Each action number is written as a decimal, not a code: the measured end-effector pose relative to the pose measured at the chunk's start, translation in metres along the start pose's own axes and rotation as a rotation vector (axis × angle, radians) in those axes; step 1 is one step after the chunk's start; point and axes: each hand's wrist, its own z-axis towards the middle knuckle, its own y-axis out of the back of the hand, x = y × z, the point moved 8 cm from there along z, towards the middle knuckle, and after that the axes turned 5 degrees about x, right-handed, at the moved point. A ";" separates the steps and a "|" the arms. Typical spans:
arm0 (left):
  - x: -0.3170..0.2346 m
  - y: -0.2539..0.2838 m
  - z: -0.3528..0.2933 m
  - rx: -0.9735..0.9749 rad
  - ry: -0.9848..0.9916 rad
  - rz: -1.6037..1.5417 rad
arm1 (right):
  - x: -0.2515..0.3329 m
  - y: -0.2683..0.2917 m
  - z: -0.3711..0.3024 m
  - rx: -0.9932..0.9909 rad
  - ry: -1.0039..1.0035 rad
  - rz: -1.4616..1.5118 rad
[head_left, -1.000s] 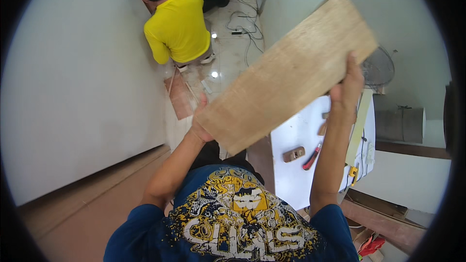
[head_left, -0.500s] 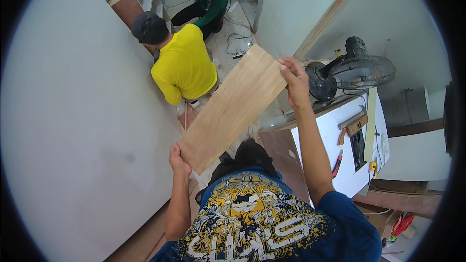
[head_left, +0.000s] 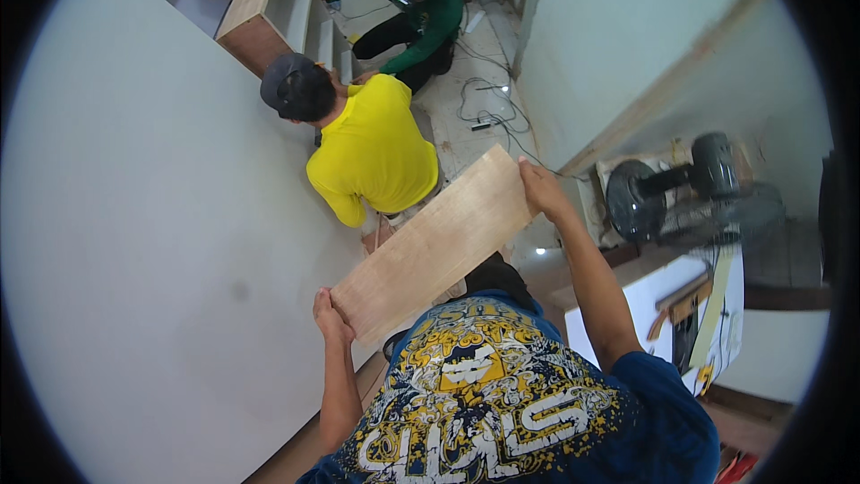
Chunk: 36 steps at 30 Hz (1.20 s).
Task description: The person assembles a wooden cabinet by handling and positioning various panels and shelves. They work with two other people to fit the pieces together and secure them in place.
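Now the board [head_left: 434, 246] sits lower and more level than a second ago, swung out over the worker in yellow [head_left: 372, 152]. Left hand [head_left: 331, 315] clasps its near corner, right hand [head_left: 540, 190] its far end, so the carry looks under way.

the person wears a dark blue t-shirt with short sleeves that end above the elbows. its front carries a large print in yellow, white and black: a cartoon-like figure amid swirling ornament, with bold white block lettering beneath. both forearms are bare, with no gloves, watch or rings visible.
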 end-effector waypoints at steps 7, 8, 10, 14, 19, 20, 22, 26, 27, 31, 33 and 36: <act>-0.095 -0.104 -0.010 -0.101 -0.416 0.318 | -0.050 0.019 0.137 0.296 -0.178 0.450; -0.112 -0.119 -0.020 -0.119 -0.456 0.374 | -0.037 0.025 0.139 0.339 -0.178 0.519; -0.154 -0.149 -0.033 -0.150 -0.552 0.320 | -0.013 0.022 0.143 0.470 -0.284 0.791; -0.206 -0.189 -0.024 0.357 -0.466 -0.089 | -0.004 0.014 0.181 0.290 -0.298 1.186; -0.206 -0.201 0.015 0.031 -0.284 0.022 | 0.081 0.042 0.218 0.420 0.270 1.138; -0.200 -0.197 0.033 0.070 -0.286 0.038 | 0.098 0.053 0.220 0.421 0.348 1.093; -0.188 -0.204 0.057 0.127 -0.128 -0.024 | 0.124 0.068 0.230 0.547 0.518 1.026; -0.149 -0.242 0.081 0.226 0.371 -0.160 | 0.173 0.113 0.226 0.301 0.442 0.755; -0.143 -0.253 0.084 0.261 0.462 -0.144 | 0.177 0.126 0.230 0.260 0.482 0.729; -0.134 -0.299 0.109 0.422 0.624 -0.178 | 0.207 0.156 0.256 0.108 0.483 0.658; -0.144 -0.327 0.121 0.417 0.593 -0.189 | 0.214 0.155 0.280 0.153 0.397 0.673; -0.146 -0.347 0.150 0.456 0.461 -0.269 | 0.220 0.152 0.315 0.357 0.227 0.637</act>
